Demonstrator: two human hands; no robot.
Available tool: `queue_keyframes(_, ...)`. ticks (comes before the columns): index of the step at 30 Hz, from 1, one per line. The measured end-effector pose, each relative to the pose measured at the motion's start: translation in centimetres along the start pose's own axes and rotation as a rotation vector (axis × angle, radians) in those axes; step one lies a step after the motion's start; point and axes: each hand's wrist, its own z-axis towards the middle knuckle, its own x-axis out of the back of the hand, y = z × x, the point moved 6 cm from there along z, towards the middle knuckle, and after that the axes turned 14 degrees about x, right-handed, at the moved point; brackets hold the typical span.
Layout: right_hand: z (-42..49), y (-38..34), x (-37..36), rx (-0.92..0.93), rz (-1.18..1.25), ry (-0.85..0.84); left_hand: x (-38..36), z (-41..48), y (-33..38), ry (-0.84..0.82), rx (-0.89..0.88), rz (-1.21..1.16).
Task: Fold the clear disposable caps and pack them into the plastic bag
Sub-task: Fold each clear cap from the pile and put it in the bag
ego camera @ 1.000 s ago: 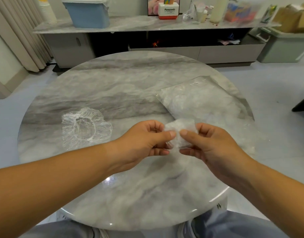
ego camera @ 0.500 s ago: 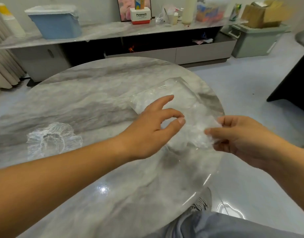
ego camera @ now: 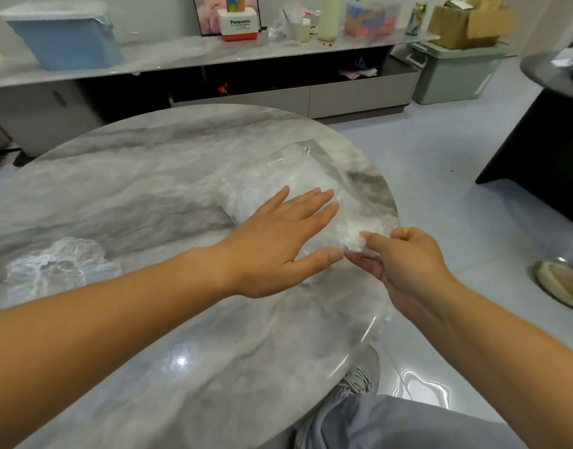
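Observation:
A clear plastic bag [ego camera: 298, 176] with folded caps inside lies flat at the right edge of the round marble table [ego camera: 142, 176]. My left hand [ego camera: 278, 241] lies on the bag's near end with its fingers straight and spread. My right hand [ego camera: 404, 264] pinches a small folded clear cap [ego camera: 354, 243] between thumb and fingers, right at the bag's near right corner by my left thumb. A second clear cap [ego camera: 56, 268], unfolded and ruffled, sits on the table at the left.
The table's right edge runs just under my right hand. Behind the table stands a long low cabinet [ego camera: 246, 59] with a blue bin [ego camera: 68, 37] and bottles. A green storage box [ego camera: 456, 72] and a black table [ego camera: 544, 157] stand on the right; a shoe [ego camera: 560, 283] lies on the floor.
My left hand let go of the folded cap, moved right and flattened onto the bag. My right hand carried the cap alone to the bag's near corner. The view swung right.

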Motion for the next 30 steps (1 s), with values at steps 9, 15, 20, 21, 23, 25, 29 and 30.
queue_keyframes(9,-0.1,0.5,-1.4,-0.038,0.206,0.022,0.0,-1.3,0.9,0.052,-0.038,0.14)
queue_keyframes(15,-1.5,-1.2,-1.9,-0.2,0.613,-0.061,0.0,-1.8,0.9,0.07,-0.004,0.146)
queue_keyframes(20,-2.3,-0.1,-3.3,-0.276,0.654,-0.191,0.1,-2.0,1.2,0.071,0.008,0.08)
queue_keyframes(21,-2.2,0.0,-3.4,-0.279,0.656,-0.194,0.1,-2.0,1.2,0.066,0.002,0.081)
queue_keyframes(23,-1.5,0.0,-3.0,-0.264,0.661,-0.163,0.1,-2.2,1.1,0.059,-0.012,0.088)
queue_keyframes(25,-0.4,-0.4,-2.4,-0.235,0.671,-0.105,-0.1,-2.5,0.7,0.045,-0.02,0.105)
queue_keyframes(29,0.1,-0.7,-1.7,-0.156,0.663,-0.002,-0.7,-2.9,0.1,0.014,-0.015,0.162)
queue_keyframes(30,0.1,-0.6,-1.7,-0.136,0.659,-0.003,-0.8,-3.0,0.0,0.011,-0.012,0.168)
